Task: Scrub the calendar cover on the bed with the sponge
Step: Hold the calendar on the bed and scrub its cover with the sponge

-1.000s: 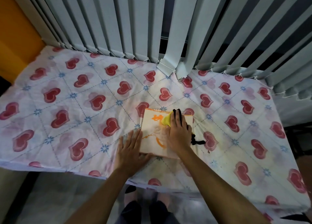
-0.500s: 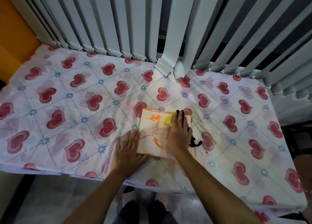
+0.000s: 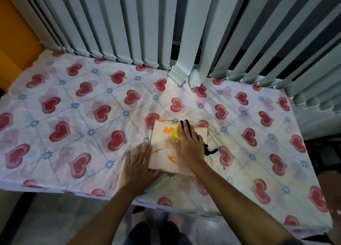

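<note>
We note the calendar [image 3: 162,148] lying on the bed [image 3: 73,115]. Right hand [image 3: 188,141] presses the yellow sponge [image 3: 175,134] onto its cover; left hand [image 3: 137,165], flat and spread, pins its near-left corner.

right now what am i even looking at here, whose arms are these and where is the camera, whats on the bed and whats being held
There is no machine here. The camera sits on a person's head and looks forward and down, so the two bare arms reaching in from the bottom belong to the wearer.

The surface is a bed covered by a sheet printed with red hearts and blue flowers. Behind it hang grey vertical blinds.

On the sheet lies a spiral-bound calendar with a pale cover and orange marks. The left hand lies flat on the sheet against the calendar's near left corner, steadying it. The right hand presses a yellow sponge onto the cover near the top edge. A black cord lies at the calendar's right side; I cannot tell what it belongs to.
</note>
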Demonstrator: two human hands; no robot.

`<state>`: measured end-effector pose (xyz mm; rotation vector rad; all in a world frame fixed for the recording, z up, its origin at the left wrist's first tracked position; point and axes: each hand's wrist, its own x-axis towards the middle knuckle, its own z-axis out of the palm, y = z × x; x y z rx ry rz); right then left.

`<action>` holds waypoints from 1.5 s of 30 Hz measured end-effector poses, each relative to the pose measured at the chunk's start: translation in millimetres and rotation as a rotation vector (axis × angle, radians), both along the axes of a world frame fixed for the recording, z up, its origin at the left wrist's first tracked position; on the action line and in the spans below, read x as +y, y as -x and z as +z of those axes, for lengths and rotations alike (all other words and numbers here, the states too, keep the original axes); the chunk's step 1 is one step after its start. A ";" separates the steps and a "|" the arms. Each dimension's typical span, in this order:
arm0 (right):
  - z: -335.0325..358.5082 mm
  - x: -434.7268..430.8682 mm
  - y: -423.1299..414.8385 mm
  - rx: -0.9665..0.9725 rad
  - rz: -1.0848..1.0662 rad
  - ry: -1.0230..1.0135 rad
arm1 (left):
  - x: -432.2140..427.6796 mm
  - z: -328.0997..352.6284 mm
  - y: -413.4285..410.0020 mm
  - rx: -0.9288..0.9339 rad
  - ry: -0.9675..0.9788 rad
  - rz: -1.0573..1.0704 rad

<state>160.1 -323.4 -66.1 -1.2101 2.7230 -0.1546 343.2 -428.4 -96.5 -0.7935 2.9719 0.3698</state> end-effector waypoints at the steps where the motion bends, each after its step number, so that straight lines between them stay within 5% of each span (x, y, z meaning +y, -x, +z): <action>1: 1.4 -10.5 -5.0 -0.014 0.020 0.006 | 0.2 -0.9 0.0 -0.004 -0.002 0.002; 8: 2.6 17.5 -15.8 0.038 0.374 0.037 | -0.4 0.0 -2.6 0.027 -0.006 -0.008; 13: 2.2 -7.0 11.0 0.022 0.299 0.088 | 1.5 -0.4 -2.8 0.029 -0.003 0.005; 22: 0.0 -7.8 26.6 0.081 0.739 0.034 | 2.2 3.5 -1.3 0.039 0.004 0.028; 26: 1.3 -23.9 24.9 0.056 0.441 0.075 | 3.2 2.6 -0.4 0.036 -0.024 0.034; 29: 0.9 -40.6 5.6 0.033 0.427 0.103 | 4.3 4.8 0.3 0.052 -0.028 0.053; 36: -3.5 18.3 17.7 0.093 0.855 0.048 | 4.6 8.8 -1.4 0.046 0.012 0.037; 42: 0.9 -15.9 8.8 0.040 0.352 0.070 | 4.4 10.2 0.2 -0.011 0.000 0.046; 45: -1.0 -26.6 -18.9 0.000 0.336 0.064 | 8.6 12.3 -3.8 -0.055 0.002 0.113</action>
